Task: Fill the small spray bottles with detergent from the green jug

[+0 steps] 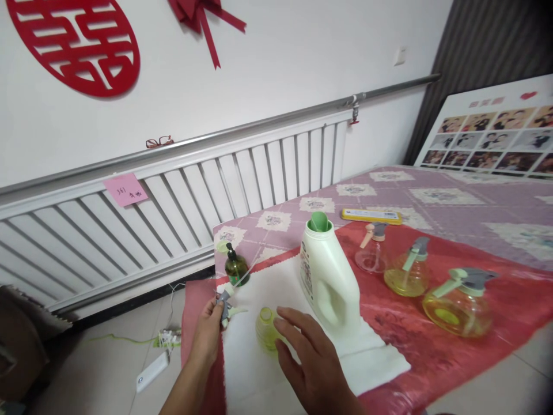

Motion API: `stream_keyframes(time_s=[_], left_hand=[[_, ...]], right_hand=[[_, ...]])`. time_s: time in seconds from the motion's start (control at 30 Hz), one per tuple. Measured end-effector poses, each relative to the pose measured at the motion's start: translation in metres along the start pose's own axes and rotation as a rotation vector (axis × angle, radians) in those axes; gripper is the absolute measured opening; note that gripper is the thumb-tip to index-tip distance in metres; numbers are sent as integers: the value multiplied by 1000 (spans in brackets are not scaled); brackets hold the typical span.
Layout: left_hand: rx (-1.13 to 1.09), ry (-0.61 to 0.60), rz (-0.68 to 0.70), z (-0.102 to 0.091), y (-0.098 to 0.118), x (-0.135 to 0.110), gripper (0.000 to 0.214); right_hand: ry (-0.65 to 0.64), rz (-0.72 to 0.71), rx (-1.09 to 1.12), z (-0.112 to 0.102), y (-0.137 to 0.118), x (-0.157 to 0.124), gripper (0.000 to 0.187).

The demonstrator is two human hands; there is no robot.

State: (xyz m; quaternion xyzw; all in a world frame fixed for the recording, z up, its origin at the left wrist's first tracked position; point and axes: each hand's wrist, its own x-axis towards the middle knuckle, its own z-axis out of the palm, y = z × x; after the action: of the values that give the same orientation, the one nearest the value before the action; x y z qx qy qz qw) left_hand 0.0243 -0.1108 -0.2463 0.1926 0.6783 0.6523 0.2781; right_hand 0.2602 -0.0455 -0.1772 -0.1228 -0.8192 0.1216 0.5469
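My left hand (pixel 208 333) is closed on a grey and pale green spray-trigger head (pixel 227 304) with a thin tube, held over the left edge of a white cloth (pixel 276 346). My right hand (pixel 309 360) is open with fingers spread, its fingertips touching or just beside a small yellow-green bottle body (pixel 265 327) standing on the cloth. A tall white detergent jug (pixel 330 276) with a green spout stands just right of that bottle. A dark green pump bottle (pixel 235 267) stands behind the trigger head.
Three spray bottles stand on the red cover (pixel 518 311): a pinkish one (pixel 372 253) and two yellow ones (pixel 408 271) (pixel 460 302). A yellow flat box (pixel 371 216) lies behind. A radiator (pixel 173 213) lines the wall. A power strip (pixel 151 372) and cable lie on the floor.
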Motion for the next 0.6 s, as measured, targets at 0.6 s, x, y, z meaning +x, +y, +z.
stream_keyframes(time_s=[0.6], left_hand=[[461, -3, 289, -6, -34, 4, 48]], right_hand=[[40, 7, -73, -4, 15, 0, 31]])
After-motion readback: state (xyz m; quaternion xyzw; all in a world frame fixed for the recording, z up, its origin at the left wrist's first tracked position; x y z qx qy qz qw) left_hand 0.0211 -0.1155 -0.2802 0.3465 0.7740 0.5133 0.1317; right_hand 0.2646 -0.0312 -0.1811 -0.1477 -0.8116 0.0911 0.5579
